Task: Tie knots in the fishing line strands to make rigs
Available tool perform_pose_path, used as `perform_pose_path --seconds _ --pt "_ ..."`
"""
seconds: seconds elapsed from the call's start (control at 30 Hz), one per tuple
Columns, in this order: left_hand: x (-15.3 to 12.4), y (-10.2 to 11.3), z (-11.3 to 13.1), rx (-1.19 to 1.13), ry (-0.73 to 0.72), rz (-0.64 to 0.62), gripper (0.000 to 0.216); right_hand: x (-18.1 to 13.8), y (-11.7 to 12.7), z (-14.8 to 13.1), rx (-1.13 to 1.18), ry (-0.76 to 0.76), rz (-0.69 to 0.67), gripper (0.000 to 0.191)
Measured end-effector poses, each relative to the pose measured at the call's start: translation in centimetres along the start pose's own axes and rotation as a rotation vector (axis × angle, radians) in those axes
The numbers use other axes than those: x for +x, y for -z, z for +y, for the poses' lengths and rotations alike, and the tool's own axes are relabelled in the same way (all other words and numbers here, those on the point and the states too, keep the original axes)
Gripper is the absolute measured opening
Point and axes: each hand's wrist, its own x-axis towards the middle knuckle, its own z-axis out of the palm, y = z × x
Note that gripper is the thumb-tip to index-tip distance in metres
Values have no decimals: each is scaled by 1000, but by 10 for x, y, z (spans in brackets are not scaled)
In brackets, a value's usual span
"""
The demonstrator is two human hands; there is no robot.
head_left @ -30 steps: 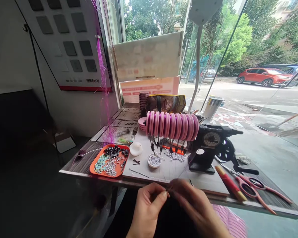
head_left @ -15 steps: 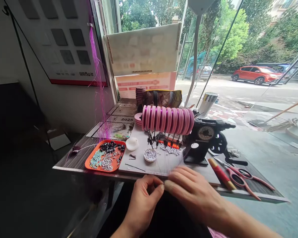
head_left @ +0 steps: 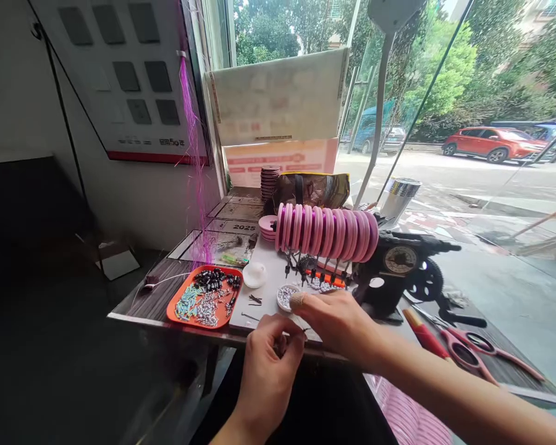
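R hand (head_left: 338, 321), fingers loose, reaches to bead dish (head_left: 287, 296); L hand (head_left: 271, 355) pinches sth. tiny, unclear. Risk: knuckles tip dish, beads scatter.

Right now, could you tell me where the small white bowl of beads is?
In the head view, the small white bowl of beads sits on the white mat, right of the orange tray, directly ahead of the right hand.

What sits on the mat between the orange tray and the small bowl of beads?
In the head view, between the orange tray and the bead bowl lie a few small dark bits on the white mat; a white dish sits just behind.
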Motion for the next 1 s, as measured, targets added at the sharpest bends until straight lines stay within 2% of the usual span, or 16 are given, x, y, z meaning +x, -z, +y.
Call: perform_pose_path --seconds 0.1,0.17,0.27,0.33,0.37,0.47,0.53,0.6,0.67,0.77,0.87,0.93,1.0 --pt "3 -2 1 15 -60 34 15 2 -1 -1 1 -71 36 21" --pt "7 -3 0 -103 -11 30 14 2 -1 -2 7 -102 38 21" --pt "10 -3 0 -274 150 -53 13 0 0 -2 23 -148 24 21" --pt "9 -3 0 -167 93 -51 14 1 1 -2 38 -182 5 22" --pt "8 -2 0 -28 -29 -5 14 2 2 -2 45 -203 -4 22" --pt "4 1 -1 481 -617 203 12 11 5 -2 61 -283 -36 19" --pt "5 3 -1 695 -929 259 15 19 8 -2 74 -337 -64 14" --pt "9 7 -2 795 -1078 235 16 26 13 -3 93 -384 -94 11" --pt "14 10 -2 832 -1140 186 17 32 16 -3 110 -420 -120 10" --pt "19 13 -1 825 -1182 123 18 37 19 -4 118 -447 -150 10" --pt "19 12 1 751 -1135 75 19 37 19 -4 108 -441 -174 10" --pt "18 10 1 621 -990 47 19 34 21 -3 101 -411 -196 11" --pt "17 7 2 406 -705 -2 16 27 25 -3 101 -363 -221 11"
